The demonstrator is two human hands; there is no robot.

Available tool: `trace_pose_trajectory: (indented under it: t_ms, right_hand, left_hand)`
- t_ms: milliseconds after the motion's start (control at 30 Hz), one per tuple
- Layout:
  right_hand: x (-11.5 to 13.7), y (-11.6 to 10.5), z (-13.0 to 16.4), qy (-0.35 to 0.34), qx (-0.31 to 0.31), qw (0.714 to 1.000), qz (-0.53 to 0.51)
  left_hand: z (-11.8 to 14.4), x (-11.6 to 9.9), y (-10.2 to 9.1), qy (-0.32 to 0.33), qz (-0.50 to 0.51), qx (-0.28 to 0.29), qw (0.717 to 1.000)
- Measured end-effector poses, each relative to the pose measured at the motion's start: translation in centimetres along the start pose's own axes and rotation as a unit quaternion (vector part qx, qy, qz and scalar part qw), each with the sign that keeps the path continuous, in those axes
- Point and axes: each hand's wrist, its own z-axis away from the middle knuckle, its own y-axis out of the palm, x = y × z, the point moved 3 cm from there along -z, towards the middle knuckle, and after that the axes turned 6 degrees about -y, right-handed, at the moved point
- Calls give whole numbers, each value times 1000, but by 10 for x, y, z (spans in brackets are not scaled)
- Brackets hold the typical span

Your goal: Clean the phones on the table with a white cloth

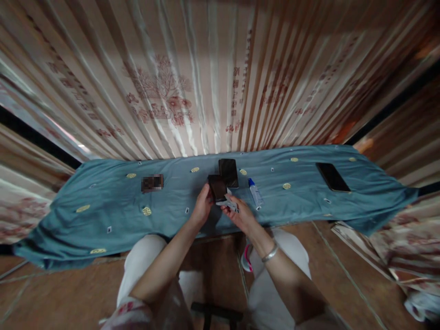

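Note:
My left hand (202, 204) grips the left edge of a dark, flat rectangular case (217, 188), held tilted above the cloth; I cannot tell if it is a wallet. At its lower right edge, my right hand (240, 213) pinches a pale, thin crumpled piece (231, 203), perhaps tissue or film, against the case. Just behind lies a black flat rectangular object (229, 173), partly covered by the case. To the right of it rests a clear tube with a blue cap (255, 192).
A teal patterned cloth (172, 183) covers the long narrow table. On it, a black phone (332, 177) lies at the right and a small dark rectangular item (152, 183), blurred out, at the left. A printed curtain (206, 91) hangs directly behind the table.

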Motion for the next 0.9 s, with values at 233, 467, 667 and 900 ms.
trace_pose_trajectory:
  t_ms: [233, 467, 667, 900]
  right_hand:
    - [29, -23, -21, -85, -88, 990, 70]
    - [17, -29, -34, -98, -95, 983, 124]
    - [27, -40, -40, -186, -115, 873, 437]
    - [44, -33, -44, -214, -134, 743, 620]
  left_hand:
    - [-18, 16, 14, 72, -143, -20, 987]
    - [-39, 21, 20, 135, -244, -8, 960]
    - [-46, 23, 19, 170, -263, -25, 949]
    - [-49, 21, 18, 205, -330, -49, 920]
